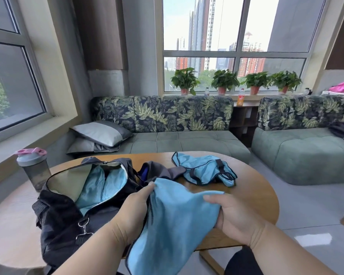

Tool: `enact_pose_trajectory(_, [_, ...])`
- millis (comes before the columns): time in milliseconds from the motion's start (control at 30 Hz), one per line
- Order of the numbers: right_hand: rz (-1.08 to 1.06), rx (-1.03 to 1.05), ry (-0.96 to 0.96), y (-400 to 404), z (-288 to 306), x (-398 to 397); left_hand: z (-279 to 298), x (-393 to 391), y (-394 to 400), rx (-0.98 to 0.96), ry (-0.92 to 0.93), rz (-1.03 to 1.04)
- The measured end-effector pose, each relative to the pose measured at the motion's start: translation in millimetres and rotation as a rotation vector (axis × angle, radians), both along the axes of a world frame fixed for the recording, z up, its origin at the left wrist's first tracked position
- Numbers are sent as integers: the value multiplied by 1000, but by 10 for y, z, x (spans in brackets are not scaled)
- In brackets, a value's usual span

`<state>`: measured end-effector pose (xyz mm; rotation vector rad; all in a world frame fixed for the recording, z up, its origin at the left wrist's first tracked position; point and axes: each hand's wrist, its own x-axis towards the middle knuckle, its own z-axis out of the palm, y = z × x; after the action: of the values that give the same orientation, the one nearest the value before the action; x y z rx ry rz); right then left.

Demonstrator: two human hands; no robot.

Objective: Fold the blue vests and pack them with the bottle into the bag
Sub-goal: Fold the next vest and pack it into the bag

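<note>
Three blue vests: one in the open bag point(68, 221), one crumpled vest point(205, 169) at the table's point(256, 187) far edge, one held vest point(177, 219) pinched by left hand point(135, 207) and right hand point(236, 217). One bottle point(33, 167), left edge.

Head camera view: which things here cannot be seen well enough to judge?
- How many vests are in the bag: blue fabric shows through the opening, the walls hide the rest.
- Lower end of the held vest: cut off by the bottom edge.
- Fingers of the right hand: blurred, partly behind the cloth.
- Left hand: fingertips tucked under the vest.
- Shaker bottle: contents unclear through the dark wall.
- Windowsill bottle labels: too small.
</note>
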<state>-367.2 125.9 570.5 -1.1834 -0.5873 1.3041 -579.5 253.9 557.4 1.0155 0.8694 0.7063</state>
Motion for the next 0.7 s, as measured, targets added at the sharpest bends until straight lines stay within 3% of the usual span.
enact_pose_trajectory(100, [-72,64,85,-47,-9,45,54,18,-68,12,53,24])
enact_pose_trajectory(233, [44,16,-140,-201,-57,-41,118,78,-193,75,168,102])
enact_pose_trajectory(400, [-125,65,-221,-271,8,-11,114,99,-274,263,333,129])
enact_pose_trajectory(567, [-261,120,-149,-375,98,-65,73,183,-336,292,269,183])
enact_pose_trajectory(700, [-372,92,-288,-457,133,-89,142,182,-418,349,206,265])
